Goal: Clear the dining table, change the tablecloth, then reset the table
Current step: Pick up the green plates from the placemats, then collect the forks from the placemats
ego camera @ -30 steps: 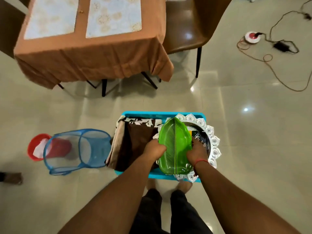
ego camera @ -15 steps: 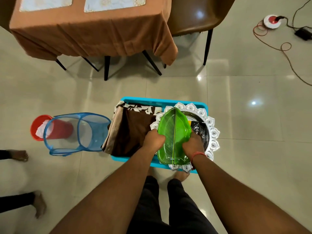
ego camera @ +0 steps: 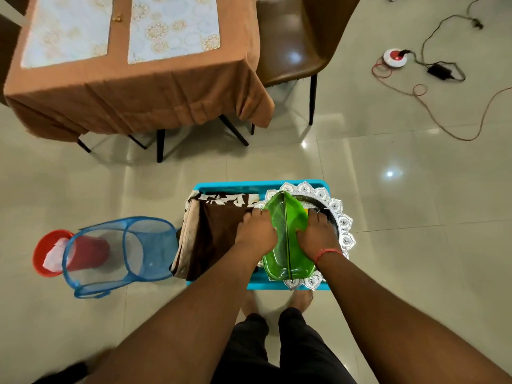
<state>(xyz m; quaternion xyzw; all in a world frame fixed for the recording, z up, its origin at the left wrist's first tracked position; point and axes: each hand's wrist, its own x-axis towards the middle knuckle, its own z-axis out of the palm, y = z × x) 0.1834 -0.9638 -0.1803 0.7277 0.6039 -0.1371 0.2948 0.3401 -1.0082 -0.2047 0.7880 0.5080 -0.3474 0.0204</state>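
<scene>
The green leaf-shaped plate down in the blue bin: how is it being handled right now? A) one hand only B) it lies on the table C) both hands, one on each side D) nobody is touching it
C: the left hand and right hand hold opposite edges of the green leaf-shaped plate, above the silver tray in the blue bin.

Green leaf-shaped plate (ego camera: 288, 217), silver tray (ego camera: 345, 223) w/ petal rim, turquoise bin (ego camera: 221, 186), brown cloth (ego camera: 219, 231) w/ white print, orange-brown tablecloth (ego camera: 166, 98), pale blue floral placemats (ego camera: 171, 29), blue mesh hamper (ego camera: 119, 256), red bucket (ego camera: 41, 256)
</scene>
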